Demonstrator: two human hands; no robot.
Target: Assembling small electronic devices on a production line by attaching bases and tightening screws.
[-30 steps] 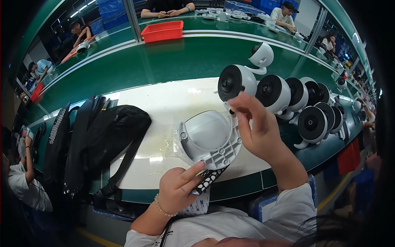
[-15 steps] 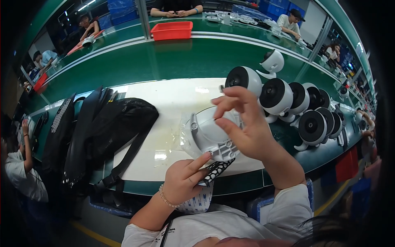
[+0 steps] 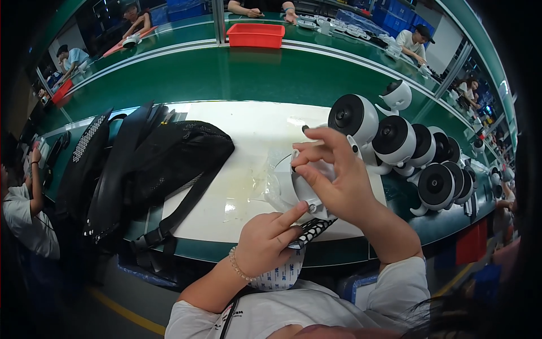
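Observation:
A white curved plastic part (image 3: 287,189), rounded with projecting feet, lies on the worktop in front of me, partly hidden behind my right hand. My right hand (image 3: 341,178) is over it, thumb and finger pinched at one foot around what looks like a small black pad (image 3: 293,168). Another dark bit shows by a raised fingertip. My left hand (image 3: 268,240) grips a sheet of black adhesive pads (image 3: 316,231) full of round holes, its printed white backing (image 3: 279,278) hanging below. The left index fingertip touches the white part's lower edge. Clear plastic film (image 3: 265,186) sits beside the part.
Several white ball-shaped units with black round faces (image 3: 393,135) crowd the right side. On the left lie black mesh bags (image 3: 169,152) with a strap. A pale mat (image 3: 248,121) covers the green worktop's middle. Beyond the rail stands a red tray (image 3: 257,37); other people sit there.
The white part has turned, and its feet now point differently. My right thumb and finger have closed together at one foot. My left hand stays at the part's lower edge with the sheet.

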